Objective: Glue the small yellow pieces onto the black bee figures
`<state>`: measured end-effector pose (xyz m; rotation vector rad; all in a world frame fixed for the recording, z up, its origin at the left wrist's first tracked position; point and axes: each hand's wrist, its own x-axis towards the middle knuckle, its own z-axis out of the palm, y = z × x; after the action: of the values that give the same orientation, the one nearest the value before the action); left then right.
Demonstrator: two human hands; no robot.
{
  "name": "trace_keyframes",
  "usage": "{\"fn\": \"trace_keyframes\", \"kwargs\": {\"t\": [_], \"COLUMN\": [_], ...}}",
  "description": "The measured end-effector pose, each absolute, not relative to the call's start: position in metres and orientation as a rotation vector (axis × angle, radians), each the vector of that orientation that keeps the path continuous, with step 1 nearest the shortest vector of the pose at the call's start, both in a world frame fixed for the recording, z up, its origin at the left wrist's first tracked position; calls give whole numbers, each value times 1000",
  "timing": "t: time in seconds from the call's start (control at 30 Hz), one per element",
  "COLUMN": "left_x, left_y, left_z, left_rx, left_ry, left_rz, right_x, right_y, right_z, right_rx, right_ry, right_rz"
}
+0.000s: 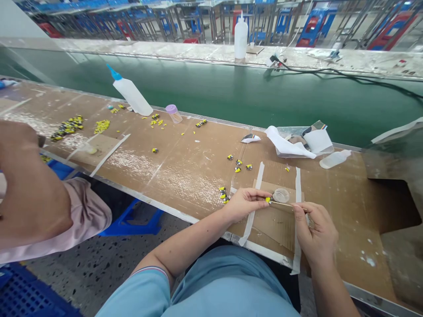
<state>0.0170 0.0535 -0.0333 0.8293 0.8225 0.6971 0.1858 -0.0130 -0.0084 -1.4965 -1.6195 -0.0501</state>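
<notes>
My left hand (245, 203) pinches a tiny yellow part (268, 200) between thumb and fingers, just above a taped cardboard pad (276, 224) on the brown bench. My right hand (315, 233) grips a thin stick (282, 203) whose tip touches that yellow part. A small clear round lid (281, 195) sits right behind the stick. A little cluster of yellow-and-black parts (224, 195) lies by my left wrist, and a few more yellow-and-black parts (238, 164) lie further back.
A co-worker's arm and pink sleeve (39, 198) fill the left. Heaps of yellow parts (68, 127), a tilted squeeze bottle (132, 94), a purple-capped jar (173, 113), white paper and plastic bags (299, 143) lie on the bench. A green conveyor belt (231, 92) runs behind; another bottle (240, 38) stands beyond.
</notes>
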Motion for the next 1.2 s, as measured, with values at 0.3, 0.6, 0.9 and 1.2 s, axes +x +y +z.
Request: {"fn": "trace_keyframes", "kwargs": {"t": [0.3,0.6,0.9,1.2], "left_x": [18,19,18,18], "left_y": [54,54,55,54], "left_z": [-32,-30,-27,-30], "left_rx": [859,811,789,804], "left_ry": [829,810,801,804], "left_rz": [694,685,686,685], "right_x": [186,187,202,200], "right_y": [-14,-16,-10,-8], "right_z": [-14,-6,-7,-11], "right_rx": [-1496,-1549,-1644,-1602], "right_ry": [-1659,-1566,-1623,-1645], "right_rz": [-166,-101,-251,-236]}}
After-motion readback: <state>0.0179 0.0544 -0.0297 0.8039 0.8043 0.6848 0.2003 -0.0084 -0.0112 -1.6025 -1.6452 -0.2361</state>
